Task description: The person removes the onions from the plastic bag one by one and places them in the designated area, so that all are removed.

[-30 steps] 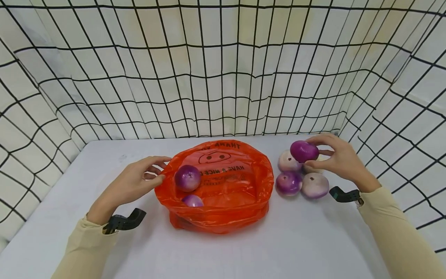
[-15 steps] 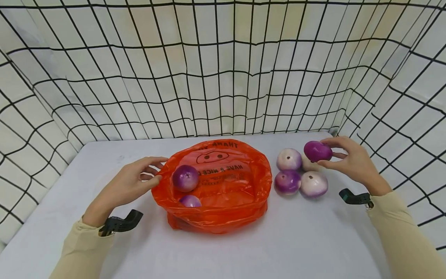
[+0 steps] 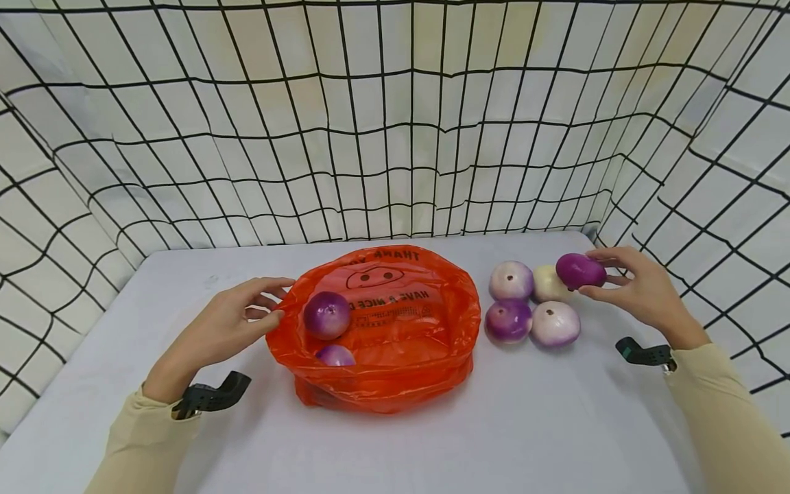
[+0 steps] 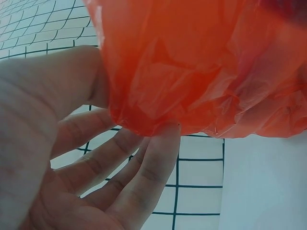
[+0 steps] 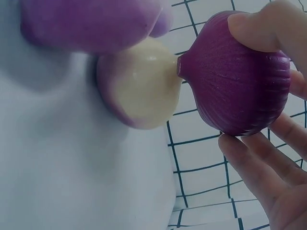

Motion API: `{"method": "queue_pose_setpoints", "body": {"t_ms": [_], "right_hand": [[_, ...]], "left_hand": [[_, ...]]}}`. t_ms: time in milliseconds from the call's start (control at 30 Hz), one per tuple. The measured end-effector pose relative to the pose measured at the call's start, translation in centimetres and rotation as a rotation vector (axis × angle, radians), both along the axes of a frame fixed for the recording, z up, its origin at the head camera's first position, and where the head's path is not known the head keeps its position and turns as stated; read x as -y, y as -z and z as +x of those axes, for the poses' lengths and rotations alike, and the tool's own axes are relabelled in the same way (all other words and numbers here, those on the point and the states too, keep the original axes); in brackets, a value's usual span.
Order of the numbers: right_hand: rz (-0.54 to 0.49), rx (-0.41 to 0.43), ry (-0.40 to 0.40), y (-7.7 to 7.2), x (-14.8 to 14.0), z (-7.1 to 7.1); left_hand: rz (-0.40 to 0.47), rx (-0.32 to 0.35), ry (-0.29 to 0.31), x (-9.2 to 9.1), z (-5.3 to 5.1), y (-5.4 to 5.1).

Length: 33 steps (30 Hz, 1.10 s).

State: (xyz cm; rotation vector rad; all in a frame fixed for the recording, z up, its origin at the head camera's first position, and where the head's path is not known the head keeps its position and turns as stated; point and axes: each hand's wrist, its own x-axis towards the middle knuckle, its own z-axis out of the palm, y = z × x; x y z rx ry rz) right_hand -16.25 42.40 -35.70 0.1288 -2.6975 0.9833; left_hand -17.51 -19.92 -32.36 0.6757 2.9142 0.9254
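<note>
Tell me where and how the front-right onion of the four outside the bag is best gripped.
Probably across the domed upper half of the front-right onion, from above and the right: its right side is free, while a purple onion crowds its left and a cream-coloured onion sits behind.

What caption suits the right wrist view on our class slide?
Right grip holding a dark purple onion beside a paler onion.

The bag [image 3: 385,391] is set on the table [image 3: 444,446], just right of the fingers [image 3: 271,283] of the left hand [image 3: 222,326], with two onions [image 3: 327,315] inside. One onion [image 3: 580,272] is held in the fingers [image 3: 617,254] of the right hand [image 3: 648,291]. Left of these, four more onions [image 3: 508,321] are grouped.
</note>
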Motion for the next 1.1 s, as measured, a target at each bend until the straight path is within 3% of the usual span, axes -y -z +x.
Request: {"method": "queue_pose_setpoints", "body": {"t_ms": [1100], "right_hand": [[0.103, 0.081, 0.096, 2.4, -3.0, 0.6]], "left_hand": [[-0.005, -0.007, 0.0, 0.0, 0.1, -0.1]]}}
